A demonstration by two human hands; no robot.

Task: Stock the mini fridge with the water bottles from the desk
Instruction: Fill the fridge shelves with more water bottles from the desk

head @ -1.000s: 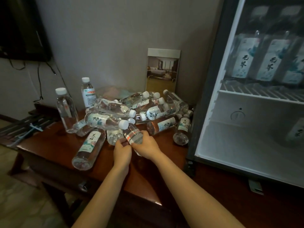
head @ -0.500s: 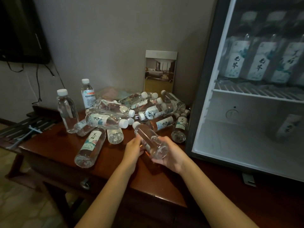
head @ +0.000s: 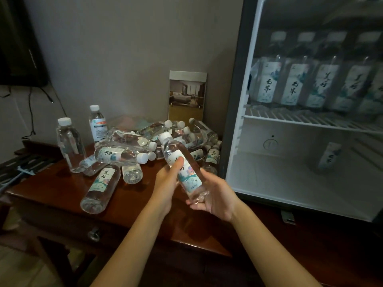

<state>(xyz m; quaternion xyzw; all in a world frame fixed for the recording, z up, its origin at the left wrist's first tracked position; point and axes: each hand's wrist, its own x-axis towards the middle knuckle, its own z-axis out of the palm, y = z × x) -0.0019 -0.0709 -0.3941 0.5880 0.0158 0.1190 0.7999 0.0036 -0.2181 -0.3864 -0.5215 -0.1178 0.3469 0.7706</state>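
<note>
Both hands hold one clear water bottle [head: 182, 168] with a white cap and a painted label, tilted cap-up above the desk. My left hand [head: 167, 181] grips its middle with the thumb on the label. My right hand [head: 215, 197] cups its base from below. A pile of similar bottles [head: 132, 148] lies on the dark wooden desk [head: 62, 191] behind. The mini fridge [head: 234, 121] stands open at the right; several bottles [head: 294, 81] stand on its upper wire shelf and one bottle [head: 329, 156] stands on the lower floor.
Two bottles stand upright at the desk's left: one plain [head: 70, 143], one with a red-striped label [head: 97, 123]. A framed room photo [head: 187, 96] leans on the wall behind the pile. A dark screen [head: 18, 48] with cables hangs at the upper left.
The bottle was picked off the pile and lifted; it turned from lying flat to cap-up, and both hands moved with it to the right, closer to the fridge.
</note>
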